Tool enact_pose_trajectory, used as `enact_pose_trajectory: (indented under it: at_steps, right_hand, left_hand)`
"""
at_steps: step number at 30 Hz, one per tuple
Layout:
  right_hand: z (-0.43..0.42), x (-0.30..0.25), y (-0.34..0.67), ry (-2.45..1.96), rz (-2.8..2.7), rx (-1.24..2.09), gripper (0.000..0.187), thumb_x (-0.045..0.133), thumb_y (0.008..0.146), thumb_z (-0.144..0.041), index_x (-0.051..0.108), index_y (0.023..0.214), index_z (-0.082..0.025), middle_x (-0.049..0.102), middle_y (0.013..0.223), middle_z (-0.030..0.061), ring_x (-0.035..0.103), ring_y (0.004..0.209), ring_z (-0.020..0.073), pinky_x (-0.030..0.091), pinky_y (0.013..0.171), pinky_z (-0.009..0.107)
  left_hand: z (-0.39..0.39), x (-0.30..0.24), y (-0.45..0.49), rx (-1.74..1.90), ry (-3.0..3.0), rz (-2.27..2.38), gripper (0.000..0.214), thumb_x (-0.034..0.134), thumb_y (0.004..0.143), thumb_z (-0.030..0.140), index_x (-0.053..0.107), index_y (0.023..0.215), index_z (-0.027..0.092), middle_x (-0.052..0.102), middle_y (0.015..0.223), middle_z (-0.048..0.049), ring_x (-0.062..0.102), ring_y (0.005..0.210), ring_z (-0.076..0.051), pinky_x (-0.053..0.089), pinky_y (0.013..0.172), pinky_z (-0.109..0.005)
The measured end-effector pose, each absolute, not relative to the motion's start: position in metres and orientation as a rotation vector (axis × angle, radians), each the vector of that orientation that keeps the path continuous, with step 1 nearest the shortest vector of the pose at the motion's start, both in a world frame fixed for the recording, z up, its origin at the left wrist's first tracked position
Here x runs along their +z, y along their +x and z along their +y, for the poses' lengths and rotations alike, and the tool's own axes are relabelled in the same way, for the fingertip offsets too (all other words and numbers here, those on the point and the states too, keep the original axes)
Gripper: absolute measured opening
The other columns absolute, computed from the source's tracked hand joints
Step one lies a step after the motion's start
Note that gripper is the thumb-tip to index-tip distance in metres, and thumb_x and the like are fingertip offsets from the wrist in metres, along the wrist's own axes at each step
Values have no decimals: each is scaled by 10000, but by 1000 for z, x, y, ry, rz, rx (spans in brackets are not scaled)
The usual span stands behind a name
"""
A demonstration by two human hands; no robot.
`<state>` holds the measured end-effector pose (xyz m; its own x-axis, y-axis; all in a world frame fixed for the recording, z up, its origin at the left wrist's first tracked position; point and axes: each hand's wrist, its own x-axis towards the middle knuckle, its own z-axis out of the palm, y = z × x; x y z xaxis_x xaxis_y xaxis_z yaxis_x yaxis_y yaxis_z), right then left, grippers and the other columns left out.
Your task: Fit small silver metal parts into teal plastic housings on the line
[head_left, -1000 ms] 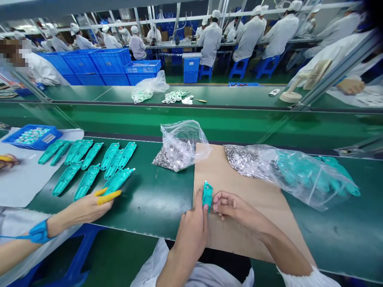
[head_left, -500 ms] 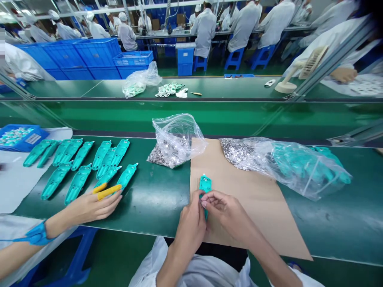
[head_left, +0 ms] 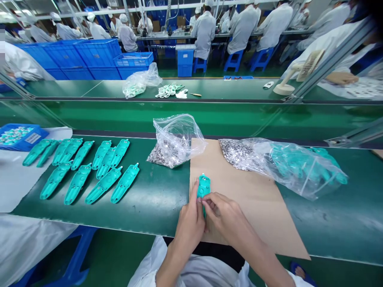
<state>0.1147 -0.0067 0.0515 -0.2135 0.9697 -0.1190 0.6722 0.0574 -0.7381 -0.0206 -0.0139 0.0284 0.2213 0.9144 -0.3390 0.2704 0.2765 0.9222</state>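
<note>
My left hand (head_left: 191, 222) and my right hand (head_left: 225, 217) meet over a brown cardboard sheet (head_left: 254, 199) on the green bench. Both are closed on one teal plastic shell (head_left: 204, 186), whose round end points away from me. The right fingertips press at its near end. Just beyond lie an open clear bag of small silvery parts (head_left: 173, 143) and a second clear bag (head_left: 287, 163) holding silvery parts and more teal shells.
Several teal shells (head_left: 86, 169) lie in rows on the bench to my left. A blue tray (head_left: 18, 136) sits at far left on a white sheet. A green conveyor (head_left: 209, 117) runs behind. Beyond it, white-coated workers sit at benches beside blue crates (head_left: 89, 56).
The co-worker's hand with yellow finger covers has left the view at lower left. One more teal shell now lies in the rows. My hands have stayed on the shell.
</note>
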Motion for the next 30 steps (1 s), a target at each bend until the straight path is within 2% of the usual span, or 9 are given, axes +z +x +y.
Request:
enact_pose_trajectory:
  at_steps: [3,5,7,10,12,15,20,30]
  right_hand:
    - [-4,49,117,-1662,-1885,992,188,444,959,-275,557,823,-213,627,794,19,590,718,169,428,679,290]
    - [-2,47,118,-1648,-1852,995,179,457,952,-281,558,821,-214,603,783,8,566,687,152,420,661,274]
    - [0,45,118,-1631,-1849,978,172,464,944,-272,564,817,-214,582,787,6,543,676,144,412,649,264]
    - [2,42,118,-1620,-1847,974,132,485,916,-239,565,815,-212,564,763,-2,522,659,139,402,630,257]
    - [5,41,118,-1623,-1842,982,96,506,894,-218,560,815,-210,564,743,-9,520,651,137,397,623,255]
    - [8,41,120,-1613,-1862,966,90,512,890,-202,558,813,-206,573,759,-7,531,677,139,401,643,258]
    - [10,37,121,-1589,-1891,949,124,487,922,-211,583,843,-212,561,848,10,546,749,147,419,675,260]
    - [3,27,111,-1615,-1893,834,111,499,941,-203,587,873,-205,555,849,10,538,781,164,414,693,283]
  left_hand:
    - [-14,27,-20,669,1128,1338,665,339,975,519,185,1548,220,660,743,-30,553,415,-149,477,456,-256]
    - [-13,25,-20,680,1013,1304,683,385,956,544,234,1535,214,687,906,-89,578,464,-145,485,454,-254]
    - [-10,25,-22,716,893,1192,625,432,941,538,350,1483,237,661,1112,-124,639,608,-160,518,499,-253]
    - [-7,25,-25,760,688,998,500,504,920,476,475,1376,272,587,1296,-90,657,932,-215,577,673,-303]
    - [-6,26,-27,755,583,921,497,556,899,428,482,1365,269,578,1318,-81,621,1062,-239,575,807,-364]
    - [-7,25,-28,754,529,876,519,597,887,383,474,1376,259,571,1337,-98,606,1108,-258,548,904,-427]
    - [-9,20,-27,789,487,888,486,569,918,348,466,1385,265,555,1362,-112,620,1102,-263,544,924,-463]
    - [-9,26,-25,819,455,883,443,530,944,316,470,1382,282,514,1417,-95,518,1273,-282,518,975,-447]
